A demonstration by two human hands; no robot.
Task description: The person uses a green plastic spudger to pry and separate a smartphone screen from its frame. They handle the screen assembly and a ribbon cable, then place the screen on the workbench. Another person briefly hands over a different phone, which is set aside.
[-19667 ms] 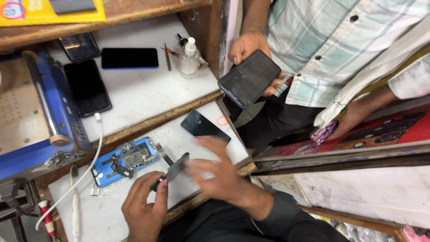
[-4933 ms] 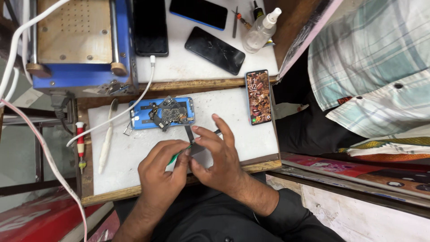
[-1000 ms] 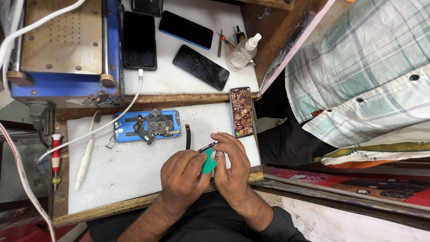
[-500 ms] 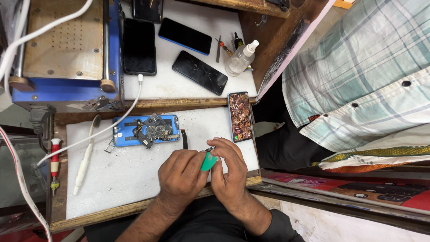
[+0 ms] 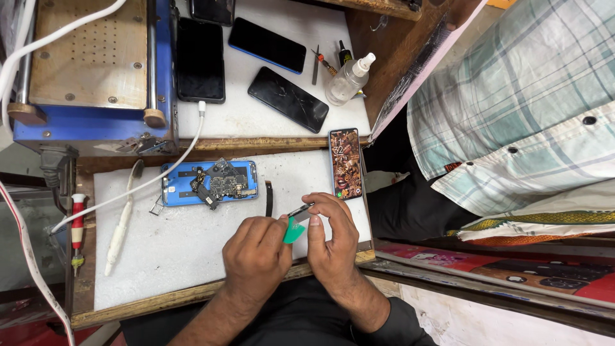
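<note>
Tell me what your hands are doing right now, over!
Left hand pinching green pick. Right hand gripping small dark part against it. Opened blue phone lies apart, untouched. Nothing blocking the hands.

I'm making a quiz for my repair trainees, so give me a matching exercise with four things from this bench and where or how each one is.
Things:
1. green pick
2. opened blue phone
3. spray bottle
4. lit phone

Places or states:
A. on the upper white shelf, near the wooden wall
B. between the fingertips of both hands
C. screen on, at the right edge of the lower mat
D. lying with its circuit board exposed

Pairs: 1-B, 2-D, 3-A, 4-C
</note>
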